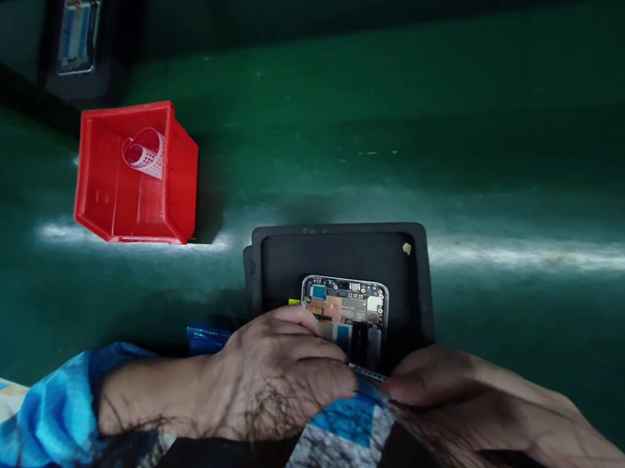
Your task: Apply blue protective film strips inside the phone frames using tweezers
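Note:
My left hand (276, 375) is curled over the lower left of an opened phone (341, 303) with its circuit board showing. The phone lies in a black tray (346, 238). Close by on the right, my right hand (491, 403) has thumb and fingers pressed together. Between the two hands, a blue-and-silver strip (343, 418) hangs toward me. Its upper end meets my left fingertips and reaches close to the right ones. The lower part of the phone is hidden, and dark hair strands cross the view over both hands.
A red bin (180, 186) with a rolled white perforated sheet (150, 151) inside stands to the left on the green table (500, 159). Farther back, another opened phone (80, 27) rests in a dark tray (87, 85). Something blue and shiny (206, 339) lies by my left wrist.

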The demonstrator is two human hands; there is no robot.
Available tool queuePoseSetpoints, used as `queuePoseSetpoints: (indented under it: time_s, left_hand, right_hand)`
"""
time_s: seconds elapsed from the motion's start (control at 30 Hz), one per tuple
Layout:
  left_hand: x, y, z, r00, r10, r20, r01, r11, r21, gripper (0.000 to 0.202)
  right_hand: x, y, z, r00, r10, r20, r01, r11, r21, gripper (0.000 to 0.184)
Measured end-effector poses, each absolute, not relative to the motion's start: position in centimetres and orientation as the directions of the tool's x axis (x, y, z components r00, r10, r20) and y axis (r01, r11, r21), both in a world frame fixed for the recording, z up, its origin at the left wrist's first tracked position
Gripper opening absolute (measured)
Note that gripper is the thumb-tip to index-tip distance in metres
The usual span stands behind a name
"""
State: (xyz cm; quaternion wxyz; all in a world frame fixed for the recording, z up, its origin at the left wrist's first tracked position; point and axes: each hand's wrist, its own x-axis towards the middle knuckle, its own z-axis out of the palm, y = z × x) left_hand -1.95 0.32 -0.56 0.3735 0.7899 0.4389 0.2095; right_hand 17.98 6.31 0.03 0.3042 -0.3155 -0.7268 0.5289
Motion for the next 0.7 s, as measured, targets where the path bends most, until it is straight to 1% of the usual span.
queuePoseSetpoints:
  time_s: [0.03,0.07,0.17,0.23,0.27,0.37,0.43,0.6,0.7]
  left_hand:
    - [-1.9,0.3,-0.6,0.530,0.848,-0.010,0.540,-0.329,0.775,0.010]
    - [-1.9,0.2,-0.7,0.530,0.848,-0.014,0.543,-0.326,0.774,0.010]
    - [-1.9,0.1,-0.9,0.491,0.871,0.024,0.551,-0.332,0.766,0.008]
    - [-1.8,0.1,-1.0,0.470,0.881,0.061,0.549,-0.346,0.761,0.007]
    - [-1.8,0.1,-1.0,0.468,0.881,0.069,0.548,-0.351,0.759,0.008]
    - [-1.8,0.1,-1.0,0.471,0.880,0.062,0.554,-0.350,0.756,0.010]
    - [-1.8,0.1,-1.0,0.467,0.882,0.064,0.547,-0.345,0.762,0.009]
    - [-2.0,-0.1,-1.4,0.445,0.883,0.147,0.509,-0.384,0.770,0.013]
    - [-2.1,-0.2,-1.7,0.409,0.896,0.170,0.513,-0.380,0.770,0.014]
  right_hand:
    - [18.0,6.4,0.0,-0.650,0.749,0.129,0.085,0.240,-0.967,0.011]
    - [18.0,6.6,-0.1,-0.632,0.765,0.122,0.082,0.223,-0.971,0.010]
    - [17.5,7.4,-0.3,-0.365,0.931,0.012,0.206,0.094,-0.974,0.018]
    - [16.9,8.0,-0.4,-0.216,0.975,-0.055,0.240,-0.002,-0.971,0.020]
    - [16.6,8.2,-0.5,-0.183,0.980,-0.076,0.245,-0.029,-0.969,0.019]
    - [15.9,8.5,-0.3,-0.154,0.983,-0.098,0.283,-0.051,-0.958,0.017]
    - [15.5,8.5,-0.1,-0.147,0.984,-0.099,0.325,-0.046,-0.945,0.016]
    - [15.4,8.4,-0.2,-0.194,0.981,-0.030,0.330,0.037,-0.943,0.014]
    - [15.4,8.4,-0.3,-0.199,0.979,-0.042,0.353,0.032,-0.935,0.014]
